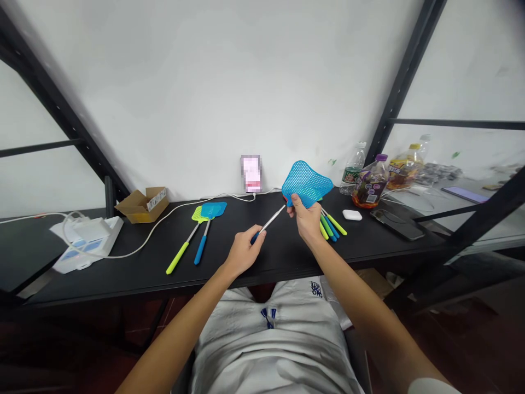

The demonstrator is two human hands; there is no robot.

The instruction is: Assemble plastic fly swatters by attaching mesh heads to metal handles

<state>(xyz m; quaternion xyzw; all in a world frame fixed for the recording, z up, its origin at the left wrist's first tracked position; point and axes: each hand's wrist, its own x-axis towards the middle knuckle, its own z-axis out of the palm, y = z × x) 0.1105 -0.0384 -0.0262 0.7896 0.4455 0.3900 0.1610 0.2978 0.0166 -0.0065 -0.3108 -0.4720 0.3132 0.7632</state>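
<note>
My left hand [245, 253] is closed round the blue grip of a fly swatter handle, whose metal rod [274, 218] slants up to the right. In my right hand [307, 221], thumb against fingers, is the base of a blue mesh swatter head [305, 183], tilted above the table. The rod's tip reaches the base of this head; whether the two are joined I cannot tell. To the left lie a yellow-green fly swatter [178, 257] and a blue fly swatter [200, 249], their heads overlapping. Several green and blue swatter handles [330, 225] lie partly hidden behind my right hand.
A phone [251, 174] leans on the wall, with a white cable running left to a power strip [88, 246]. An open cardboard box [143, 206] is at the left. Bottles [371, 183], a white earbud case [351, 215] and a dark phone [397, 224] are at the right.
</note>
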